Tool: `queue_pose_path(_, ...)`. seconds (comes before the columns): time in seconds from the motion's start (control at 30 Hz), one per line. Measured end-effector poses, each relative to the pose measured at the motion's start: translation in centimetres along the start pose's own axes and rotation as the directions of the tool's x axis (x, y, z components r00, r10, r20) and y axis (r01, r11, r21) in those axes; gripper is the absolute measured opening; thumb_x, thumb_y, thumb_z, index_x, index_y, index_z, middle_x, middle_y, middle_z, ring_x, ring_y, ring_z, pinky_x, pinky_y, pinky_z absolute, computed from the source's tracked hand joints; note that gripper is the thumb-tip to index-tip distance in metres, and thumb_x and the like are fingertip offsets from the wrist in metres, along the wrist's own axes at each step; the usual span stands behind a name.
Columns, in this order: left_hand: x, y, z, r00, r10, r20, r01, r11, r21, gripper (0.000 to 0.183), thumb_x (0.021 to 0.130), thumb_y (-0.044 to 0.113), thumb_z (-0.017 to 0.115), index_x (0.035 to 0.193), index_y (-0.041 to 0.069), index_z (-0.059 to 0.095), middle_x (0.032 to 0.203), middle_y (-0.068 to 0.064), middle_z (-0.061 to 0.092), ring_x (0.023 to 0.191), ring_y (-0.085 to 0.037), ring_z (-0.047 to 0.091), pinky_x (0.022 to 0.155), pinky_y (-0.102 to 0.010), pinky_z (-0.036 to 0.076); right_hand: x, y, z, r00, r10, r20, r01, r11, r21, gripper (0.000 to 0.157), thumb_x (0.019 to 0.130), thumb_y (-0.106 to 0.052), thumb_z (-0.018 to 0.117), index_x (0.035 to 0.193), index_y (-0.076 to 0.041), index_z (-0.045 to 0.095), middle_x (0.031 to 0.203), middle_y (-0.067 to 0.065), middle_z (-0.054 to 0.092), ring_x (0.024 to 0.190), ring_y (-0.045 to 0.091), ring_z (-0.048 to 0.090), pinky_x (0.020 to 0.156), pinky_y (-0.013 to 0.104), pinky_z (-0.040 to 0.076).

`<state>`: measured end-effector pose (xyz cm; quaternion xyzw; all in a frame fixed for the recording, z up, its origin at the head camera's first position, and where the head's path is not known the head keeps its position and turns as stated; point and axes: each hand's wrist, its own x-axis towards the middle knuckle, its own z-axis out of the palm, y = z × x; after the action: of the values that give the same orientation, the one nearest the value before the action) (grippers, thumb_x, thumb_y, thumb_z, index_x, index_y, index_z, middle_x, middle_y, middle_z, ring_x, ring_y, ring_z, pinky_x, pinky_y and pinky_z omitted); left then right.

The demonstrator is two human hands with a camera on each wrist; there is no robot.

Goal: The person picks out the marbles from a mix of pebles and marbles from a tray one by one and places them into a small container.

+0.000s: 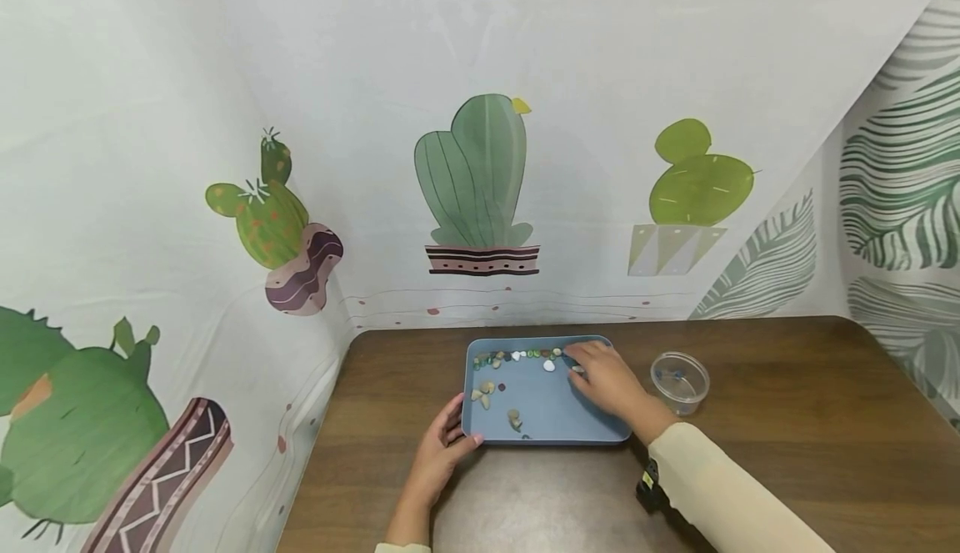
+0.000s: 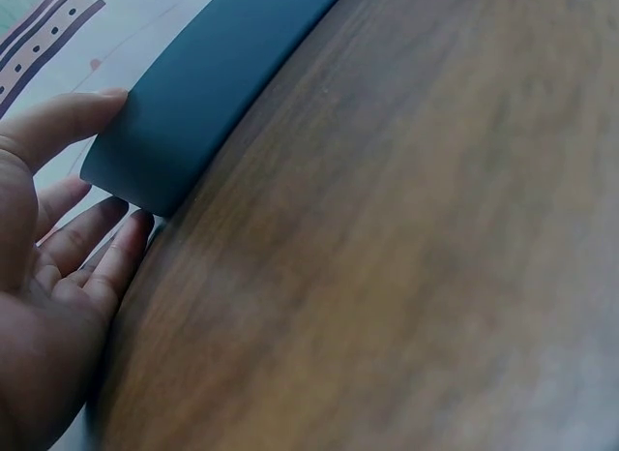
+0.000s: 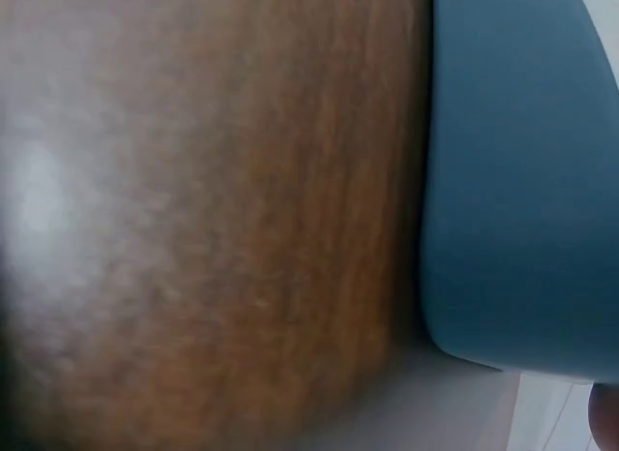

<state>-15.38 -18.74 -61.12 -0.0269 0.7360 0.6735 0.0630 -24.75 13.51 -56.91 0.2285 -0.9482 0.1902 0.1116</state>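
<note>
A shallow blue tray (image 1: 555, 411) holds small pebbles. Along its far wall runs a row of mixed-colour pebbles (image 1: 517, 355), with a white pebble (image 1: 549, 365) just in front. Tan pebbles (image 1: 486, 389) lie at the left, another tan clump (image 1: 514, 419) nearer the front. My left hand (image 1: 442, 444) grips the tray's near left corner, thumb on the rim and fingers against the side. Inside the far right part of the tray, my right hand (image 1: 607, 378) reaches over the row's right end; its index fingertip touches there, with the thumb apart. The palm hides what lies beneath.
A round clear plastic tub (image 1: 680, 382) with a few small blue pieces stands right of the tray. The brown wooden table (image 1: 780, 419) meets a cactus-print cloth (image 1: 585, 286) behind and at the left. A dark strap-on device (image 1: 651, 486) sits by the right wrist.
</note>
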Motion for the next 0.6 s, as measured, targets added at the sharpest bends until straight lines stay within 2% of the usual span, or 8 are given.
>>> queue_pose_path(0.27,-0.03,0.02,-0.03,1.0,0.002,-0.001,-0.002,1.0,0.003,0.079,0.082,0.018,0.084,0.152,0.02,0.046,0.153,-0.016,0.049,0.129,-0.032,0.055,0.095,-0.021,0.048,0.51,0.14,0.27,0.999,-0.001,0.05,0.004,0.998,-0.063,0.04,0.092,-0.021,0.072,0.129,-0.005,0.067,0.129,0.012,0.069,0.122,0.033,0.06,0.106,0.052,0.044)
queue_pose_path(0.6,-0.16,0.2,0.04,1.0,0.0,-0.001,0.0,1.0,0.002,0.079,0.082,0.017,0.083,0.152,0.019,0.045,0.153,-0.018,0.048,0.129,-0.033,0.055,0.093,-0.02,0.048,0.34,0.34,0.62,0.999,-0.024,0.042,0.027,0.997,-0.067,0.036,0.092,-0.015,0.071,0.127,-0.009,0.069,0.128,0.009,0.07,0.12,0.03,0.06,0.103,0.053,0.045)
